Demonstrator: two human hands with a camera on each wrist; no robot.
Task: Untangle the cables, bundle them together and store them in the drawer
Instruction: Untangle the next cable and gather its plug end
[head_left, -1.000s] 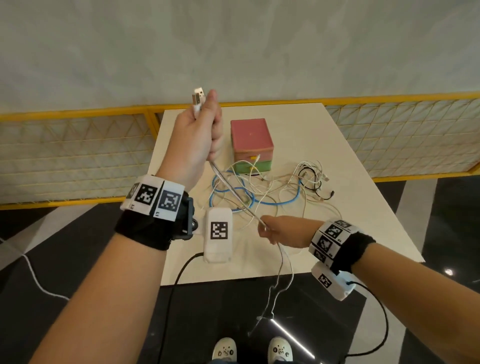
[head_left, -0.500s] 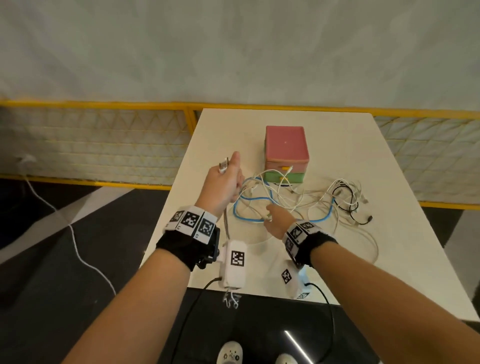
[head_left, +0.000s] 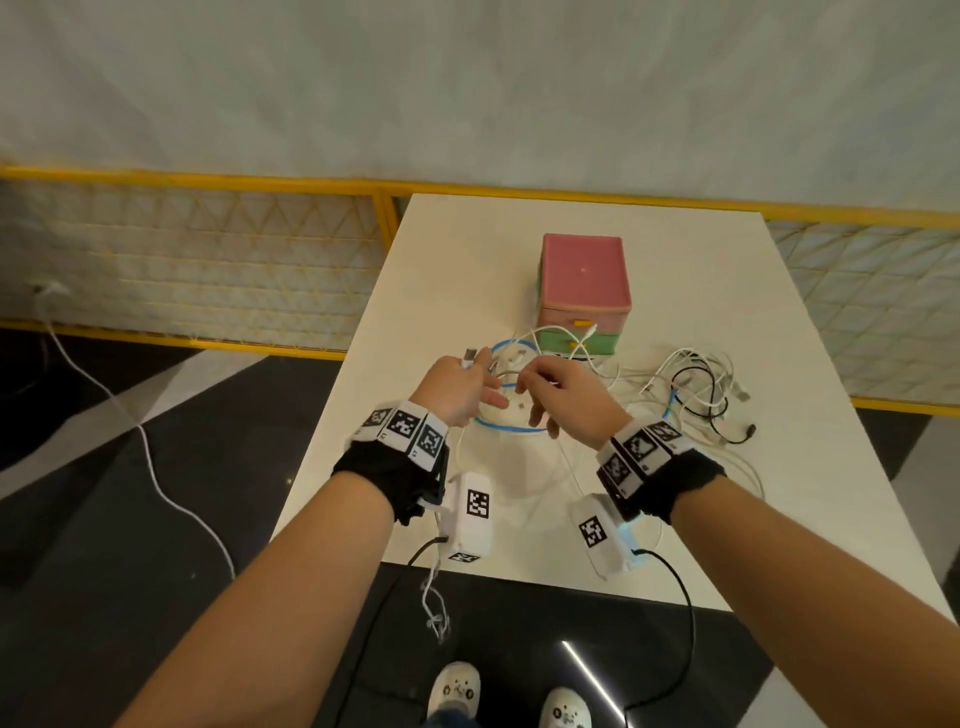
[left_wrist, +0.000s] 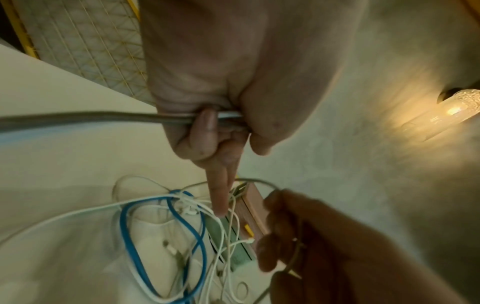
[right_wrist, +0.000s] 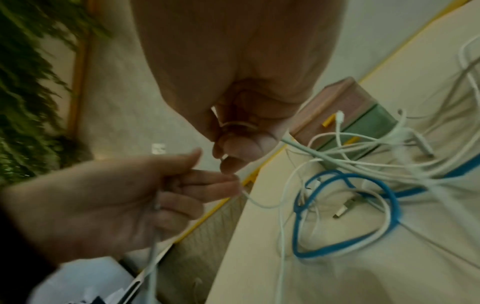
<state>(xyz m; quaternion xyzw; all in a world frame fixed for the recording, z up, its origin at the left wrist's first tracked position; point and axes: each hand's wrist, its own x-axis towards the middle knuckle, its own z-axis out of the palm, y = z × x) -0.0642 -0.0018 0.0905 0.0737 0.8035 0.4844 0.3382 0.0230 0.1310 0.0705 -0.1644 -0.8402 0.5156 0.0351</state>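
A tangle of white, black and blue cables (head_left: 691, 387) lies on the white table (head_left: 779, 493) in front of a small drawer box (head_left: 584, 291) with a pink upper and a green lower drawer. My left hand (head_left: 460, 387) grips a white cable (left_wrist: 103, 118) near its USB plug (head_left: 469, 355), with one finger stretched out. My right hand (head_left: 558, 395) pinches a loop of the same white cable (right_wrist: 237, 125) just right of the left hand. Both hands hover over a blue cable loop (right_wrist: 345, 214). The cable's slack hangs off the table's near edge.
A yellow-framed mesh fence (head_left: 208, 270) runs behind and left of the table. Another white cable (head_left: 130, 431) lies on the dark floor at left. The table's near edge is under my wrists, and my shoes (head_left: 457, 691) show below.
My left hand came down from head height to the table with the plug. My right hand moved up from the near edge to meet it over the blue loop.
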